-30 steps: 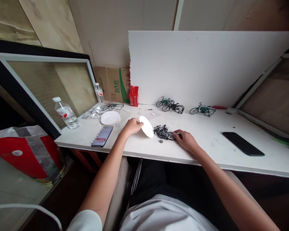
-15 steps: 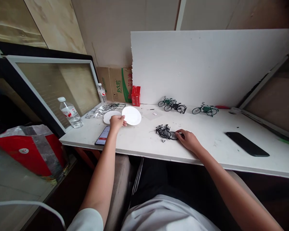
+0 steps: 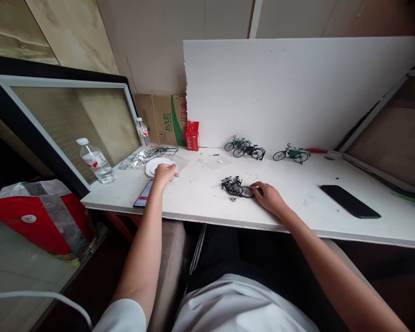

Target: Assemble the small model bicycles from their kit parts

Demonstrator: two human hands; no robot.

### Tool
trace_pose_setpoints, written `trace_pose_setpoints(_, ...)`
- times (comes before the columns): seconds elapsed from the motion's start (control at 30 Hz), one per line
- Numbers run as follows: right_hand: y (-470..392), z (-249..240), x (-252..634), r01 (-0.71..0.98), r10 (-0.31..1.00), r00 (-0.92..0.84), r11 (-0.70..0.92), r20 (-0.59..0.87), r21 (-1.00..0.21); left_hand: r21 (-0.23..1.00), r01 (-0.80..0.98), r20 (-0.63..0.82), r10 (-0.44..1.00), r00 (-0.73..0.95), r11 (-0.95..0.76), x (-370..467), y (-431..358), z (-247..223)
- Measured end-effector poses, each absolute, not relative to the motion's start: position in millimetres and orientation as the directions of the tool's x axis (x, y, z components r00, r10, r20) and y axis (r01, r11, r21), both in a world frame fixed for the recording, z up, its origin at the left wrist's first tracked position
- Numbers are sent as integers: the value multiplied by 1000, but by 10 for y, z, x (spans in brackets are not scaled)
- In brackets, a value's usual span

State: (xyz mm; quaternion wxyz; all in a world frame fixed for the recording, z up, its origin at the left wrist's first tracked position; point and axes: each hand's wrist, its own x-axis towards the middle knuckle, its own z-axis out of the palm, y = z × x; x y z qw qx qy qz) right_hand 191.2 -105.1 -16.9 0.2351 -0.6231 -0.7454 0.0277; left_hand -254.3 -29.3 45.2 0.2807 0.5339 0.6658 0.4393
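My left hand (image 3: 164, 175) is closed at the near right side of a round white plate (image 3: 162, 161), which lies over another white plate at the left of the desk. The hand covers part of the rim, and its fingertips are partly hidden. My right hand (image 3: 267, 196) pinches the edge of a small black spoked wheel (image 3: 247, 192) lying flat on the desk. Left of that wheel, touching it, sits a pile of small black model bicycle parts (image 3: 232, 185). A small silvery piece (image 3: 233, 199) lies just in front of the pile.
Behind stand a black model bicycle (image 3: 249, 151) and green model bicycles (image 3: 292, 153). A black phone (image 3: 350, 201) lies right, a lit phone (image 3: 144, 193) left. Water bottles (image 3: 96, 160), parts frames (image 3: 148, 156), a red box (image 3: 192, 136) and a carton (image 3: 164, 120) flank the left side.
My left hand has brought the white plate left, over the other plate. My right hand has shifted slightly at the wheel's edge. The whole view has moved a little.
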Motion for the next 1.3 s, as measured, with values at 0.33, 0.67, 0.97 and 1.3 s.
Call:
trace_pose_setpoints(0.33, -1026, -204, 1984, 926, 868, 56, 140, 494, -350, 756, 572, 283, 947, 151, -317, -1071, -641, -7)
trace_pose_setpoints(0.67, -1037, -273, 1958, 943, 879, 69, 97, 471, -318, 568, 513, 527, 763, 373, -643, -960, -817, -79)
trace_pose_setpoints(0.97, -1141, -214, 1839, 742, 781, -357, 571, 512, -353, 478, 597, 295, 758, 582, -644, -908, -913, -129)
trace_pose_setpoints(1.3, -1148, -226, 1813, 717, 761, -428, 615, 487, -330, 453, 588, 358, 741, 568, -670, -886, -859, -195)
